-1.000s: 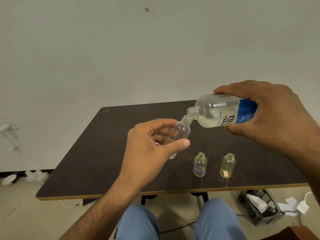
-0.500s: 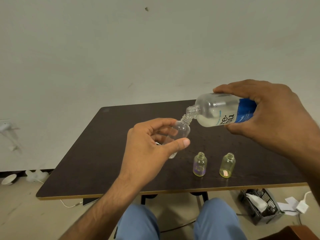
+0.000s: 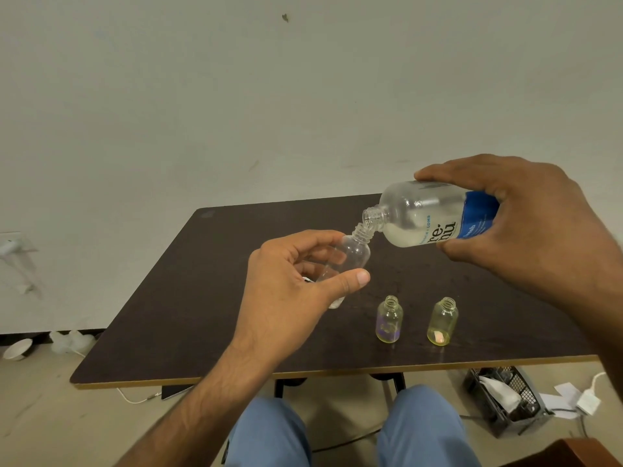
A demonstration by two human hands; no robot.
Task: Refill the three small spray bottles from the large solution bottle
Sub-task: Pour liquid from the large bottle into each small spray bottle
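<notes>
Yellowish bottles (image 3: 389, 320) stand nearby; hands (image 3: 286, 291) grip clear bottle (image 3: 354, 256), solution bottle (image 3: 424, 214).

Large bottle (image 3: 435, 214) mouth slightly higher than before

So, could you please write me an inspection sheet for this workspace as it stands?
Surface: dark table, pale front edge.
Job's things: large solution bottle tilted, mouth at clear small bottle; two uncapped yellowish bottles upright on the table.
Clutter: black basket, papers on floor.
Grippers: left hand grips clear bottle; right hand grips large bottle.
Cables: white cable under table.
Surroundings: plain wall.
</notes>
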